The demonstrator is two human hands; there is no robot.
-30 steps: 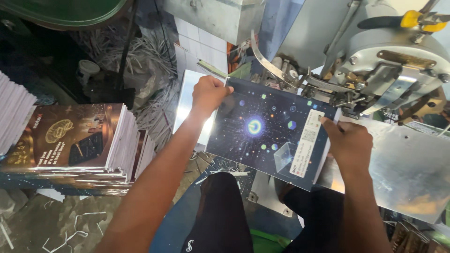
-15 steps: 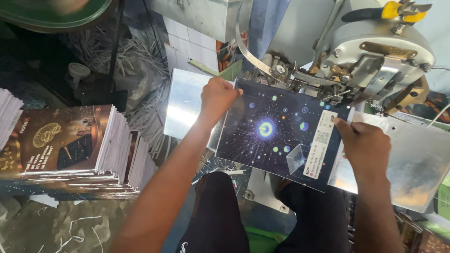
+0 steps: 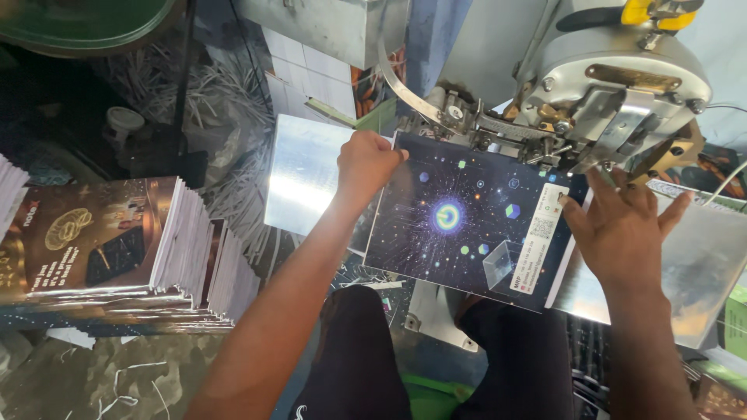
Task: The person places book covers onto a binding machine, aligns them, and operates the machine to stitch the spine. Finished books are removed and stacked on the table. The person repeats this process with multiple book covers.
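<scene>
Metal machine bed [image 3: 311, 175]: left hand [image 3: 366, 163] grips booklet [image 3: 463, 218] (top edge), right hand [image 3: 622, 229] splayed.

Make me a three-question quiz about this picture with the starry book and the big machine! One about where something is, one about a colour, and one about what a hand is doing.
1. Where is the stack of booklets?
A. To the left of the person's arms
B. On top of the machine
C. In the right hand

2. What colour is most of the cover of the starry booklet?
A. Bright yellow
B. Dark blue-black
C. Pink

3. What is the left hand doing?
A. Hanging free in the air
B. Resting on the stack
C. Gripping the booklet's top left corner

Answers:
1 A, the stack sits at the left, apart from both arms.
2 B, the cover is dark like night sky, with small bright dots.
3 C, its fingers close on that corner, while the right hand lies spread at the booklet's right edge, under the grey metal machine.
</scene>
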